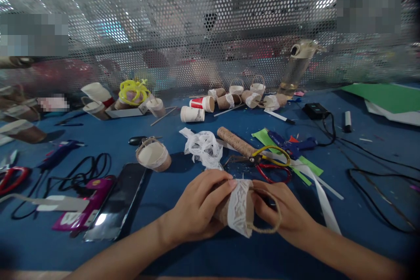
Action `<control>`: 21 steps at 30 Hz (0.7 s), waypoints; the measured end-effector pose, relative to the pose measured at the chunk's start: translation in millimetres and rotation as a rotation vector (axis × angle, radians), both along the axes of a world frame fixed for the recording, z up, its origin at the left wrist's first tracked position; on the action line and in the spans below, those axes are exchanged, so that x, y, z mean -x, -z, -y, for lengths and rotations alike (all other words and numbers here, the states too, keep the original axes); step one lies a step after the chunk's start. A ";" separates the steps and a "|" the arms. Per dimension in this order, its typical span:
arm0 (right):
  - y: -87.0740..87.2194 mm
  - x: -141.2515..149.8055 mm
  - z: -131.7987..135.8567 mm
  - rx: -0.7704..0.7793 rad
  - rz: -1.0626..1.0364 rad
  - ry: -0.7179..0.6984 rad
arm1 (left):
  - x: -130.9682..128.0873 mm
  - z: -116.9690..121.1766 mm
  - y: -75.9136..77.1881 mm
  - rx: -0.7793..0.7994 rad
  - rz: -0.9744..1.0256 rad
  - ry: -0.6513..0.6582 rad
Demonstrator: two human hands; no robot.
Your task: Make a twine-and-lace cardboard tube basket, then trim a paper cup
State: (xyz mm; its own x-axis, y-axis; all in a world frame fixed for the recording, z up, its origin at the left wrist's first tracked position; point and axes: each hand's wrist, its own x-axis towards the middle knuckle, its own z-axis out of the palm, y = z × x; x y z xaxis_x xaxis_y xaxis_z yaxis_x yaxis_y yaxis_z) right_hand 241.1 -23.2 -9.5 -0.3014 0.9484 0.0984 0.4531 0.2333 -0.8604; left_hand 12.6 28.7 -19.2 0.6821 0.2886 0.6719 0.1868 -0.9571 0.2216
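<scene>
Between my hands lies a small twine-wrapped paper cup basket [226, 210] tipped on its side, with a twine handle [278, 210] looping out to the right. White lace ribbon [240, 210] runs around its rim. My left hand [203, 201] is closed around the cup's body, its thumb and finger at the lace's upper edge. My right hand [278, 203] reaches through the handle, with curled fingers gripping the rim; the fingertips are partly hidden. Just beyond are a heap of white lace [203, 146], a roll of twine [236, 141] and scissors with yellow and red handles [271, 156].
A cup basket [154, 155] stands left of the lace. A phone [116, 203], a purple power strip [93, 197] and a blue glue gun [59, 155] lie at left. Another glue gun [298, 144] trails its cord at right. Finished baskets [252, 98] and a bottle [297, 68] line the mesh.
</scene>
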 end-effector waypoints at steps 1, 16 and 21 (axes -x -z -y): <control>0.3 0.0 -0.2 0.002 0.000 0.000 | -0.3 0.1 -0.3 0.002 0.000 -0.005; 0.9 1.4 -0.8 0.054 -0.038 -0.008 | -0.2 1.8 -0.2 -0.013 -0.011 -0.001; 2.3 1.8 -0.6 0.089 -0.065 -0.018 | -2.4 2.7 -2.9 -0.012 -0.001 -0.010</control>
State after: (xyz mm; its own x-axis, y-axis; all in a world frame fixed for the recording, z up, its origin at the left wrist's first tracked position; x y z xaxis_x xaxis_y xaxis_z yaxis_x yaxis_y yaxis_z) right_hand 239.3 -22.7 -11.8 -0.3140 0.9488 0.0337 0.3919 0.1619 -0.9057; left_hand 15.0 26.0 -16.3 0.6797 0.2872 0.6749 0.1962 -0.9578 0.2100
